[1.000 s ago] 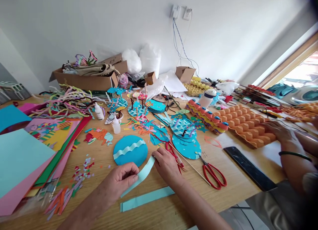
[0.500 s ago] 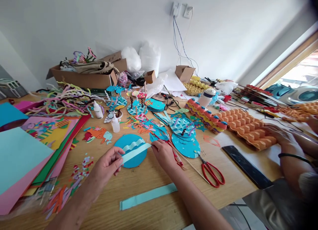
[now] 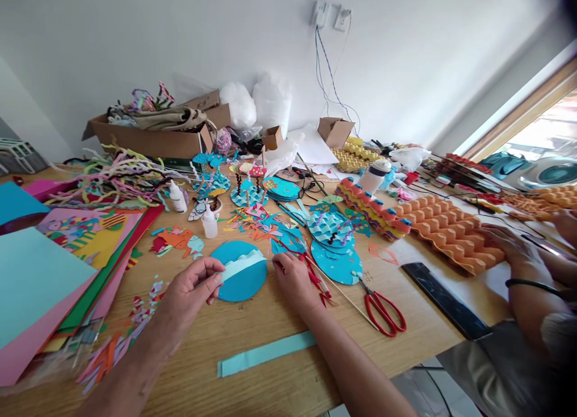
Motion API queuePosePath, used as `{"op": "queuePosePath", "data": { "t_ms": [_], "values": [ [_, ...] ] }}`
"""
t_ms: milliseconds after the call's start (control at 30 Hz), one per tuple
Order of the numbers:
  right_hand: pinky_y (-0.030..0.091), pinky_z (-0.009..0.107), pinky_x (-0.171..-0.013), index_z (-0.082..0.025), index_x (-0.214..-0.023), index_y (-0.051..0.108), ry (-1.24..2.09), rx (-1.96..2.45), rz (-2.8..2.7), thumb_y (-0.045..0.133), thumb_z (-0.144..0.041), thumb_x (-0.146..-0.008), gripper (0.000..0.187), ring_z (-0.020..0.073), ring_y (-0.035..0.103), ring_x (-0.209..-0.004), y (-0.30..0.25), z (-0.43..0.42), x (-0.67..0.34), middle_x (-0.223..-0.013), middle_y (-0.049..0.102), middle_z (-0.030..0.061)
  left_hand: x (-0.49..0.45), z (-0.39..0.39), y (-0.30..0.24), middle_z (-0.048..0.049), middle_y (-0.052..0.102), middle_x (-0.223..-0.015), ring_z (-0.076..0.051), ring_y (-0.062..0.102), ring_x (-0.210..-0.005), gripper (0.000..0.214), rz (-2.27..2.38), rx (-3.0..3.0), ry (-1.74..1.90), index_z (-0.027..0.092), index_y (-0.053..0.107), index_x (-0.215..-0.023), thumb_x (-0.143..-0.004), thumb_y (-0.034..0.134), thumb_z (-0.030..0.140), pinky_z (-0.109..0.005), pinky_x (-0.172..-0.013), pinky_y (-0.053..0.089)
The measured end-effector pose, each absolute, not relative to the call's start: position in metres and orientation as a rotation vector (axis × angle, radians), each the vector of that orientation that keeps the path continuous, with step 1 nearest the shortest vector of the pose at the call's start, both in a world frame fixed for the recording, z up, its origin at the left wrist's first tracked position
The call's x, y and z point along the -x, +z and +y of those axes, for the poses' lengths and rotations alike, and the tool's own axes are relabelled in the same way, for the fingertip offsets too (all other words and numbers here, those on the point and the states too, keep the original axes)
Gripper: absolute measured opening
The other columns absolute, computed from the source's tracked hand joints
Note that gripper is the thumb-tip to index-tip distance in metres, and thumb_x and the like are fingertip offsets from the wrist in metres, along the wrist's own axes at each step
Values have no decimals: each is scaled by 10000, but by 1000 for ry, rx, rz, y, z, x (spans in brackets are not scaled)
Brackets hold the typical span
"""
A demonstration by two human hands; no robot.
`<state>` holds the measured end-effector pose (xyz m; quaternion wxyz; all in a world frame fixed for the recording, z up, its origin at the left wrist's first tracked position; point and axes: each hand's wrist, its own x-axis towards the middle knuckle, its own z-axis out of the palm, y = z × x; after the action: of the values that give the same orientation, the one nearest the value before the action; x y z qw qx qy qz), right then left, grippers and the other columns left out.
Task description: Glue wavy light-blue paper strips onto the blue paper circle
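A pale aqua paper strip (image 3: 241,265) stretches between my two hands, over a round blue disc (image 3: 243,288) on the table. My left hand (image 3: 198,280) pinches the strip's left end between thumb and fingers. At the other end, my right hand (image 3: 291,276) pinches it by the disc's right edge. A wavy strip of the same colour, glued or lying on the disc, shows only as a scalloped edge behind the held strip. Nearer me lie flat aqua strips (image 3: 265,354). Red-handled scissors (image 3: 385,313) rest to the right of my right hand.
Glue bottles (image 3: 210,222) stand behind the disc. Coloured paper sheets (image 3: 40,285) are stacked at left, beside paper scraps (image 3: 146,300). Decorated blue discs (image 3: 336,261) and a wooden stick (image 3: 347,294) lie right. Another person's hand (image 3: 502,243) touches an orange egg tray (image 3: 446,231), near a black phone (image 3: 446,300).
Both hands have moved the strip slightly up and away from me, so it now covers more of the wavy strip on the disc. Both ends stay held.
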<state>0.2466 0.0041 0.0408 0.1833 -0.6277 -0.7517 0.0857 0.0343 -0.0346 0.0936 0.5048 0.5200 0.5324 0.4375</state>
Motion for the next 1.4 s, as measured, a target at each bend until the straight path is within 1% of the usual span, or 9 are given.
{"op": "queuePosePath", "data": {
  "t_ms": [167, 233, 533, 800, 1133, 1267, 1400],
  "values": [
    [391, 219, -686, -201, -886, 645, 241, 1758, -2128, 471, -214, -887, 174, 154, 595, -818, 37, 2, -244, -907, 661, 48, -34, -34, 93, 55, 493, -539, -97, 445, -487, 232, 1282, -1282, 1077, 185, 549, -772, -665, 585, 388, -216, -460, 360],
    [389, 218, -694, -198, -884, 648, 231, 1761, -2140, 473, -208, -887, 176, 156, 593, -823, 37, 2, -243, -900, 661, 52, -33, -35, 92, 54, 497, -543, -98, 447, -492, 219, 1276, -1298, 1074, 185, 555, -779, -671, 582, 374, -214, -463, 366],
    [381, 224, -689, -195, -875, 641, 161, 1792, -2231, 441, -205, -904, 202, 159, 586, -836, 33, 1, -240, -899, 655, 52, -34, -36, 95, 59, 470, -530, -100, 438, -482, 240, 1321, -1296, 1056, 191, 553, -760, -656, 567, 407, -222, -469, 361],
    [381, 266, -666, -186, -853, 635, 56, 1811, -2329, 382, -210, -923, 264, 185, 588, -805, 29, -2, -238, -895, 646, 82, -32, -34, 92, 67, 471, -521, -100, 439, -485, 202, 1306, -1324, 1019, 199, 554, -750, -663, 570, 382, -214, -475, 364],
    [377, 261, -653, -180, -838, 631, -34, 1803, -2392, 388, -203, -921, 258, 186, 588, -819, 31, -4, -236, -880, 651, 64, -29, -35, 86, 72, 463, -517, -104, 440, -482, 198, 1316, -1343, 1008, 204, 549, -751, -673, 568, 385, -217, -478, 366],
    [377, 258, -674, -179, -835, 632, -56, 1793, -2400, 390, -198, -922, 258, 178, 585, -827, 30, -4, -236, -865, 651, 63, -26, -33, 80, 70, 467, -529, -105, 455, -492, 191, 1304, -1366, 993, 203, 555, -772, -686, 563, 373, -216, -487, 372],
    [376, 257, -681, -176, -824, 629, -82, 1788, -2399, 396, -204, -921, 254, 175, 584, -821, 27, -4, -235, -849, 650, 57, -24, -31, 73, 68, 475, -519, -106, 454, -472, 223, 1280, -1336, 990, 195, 557, -768, -653, 578, 385, -213, -458, 365]
  ]
}}
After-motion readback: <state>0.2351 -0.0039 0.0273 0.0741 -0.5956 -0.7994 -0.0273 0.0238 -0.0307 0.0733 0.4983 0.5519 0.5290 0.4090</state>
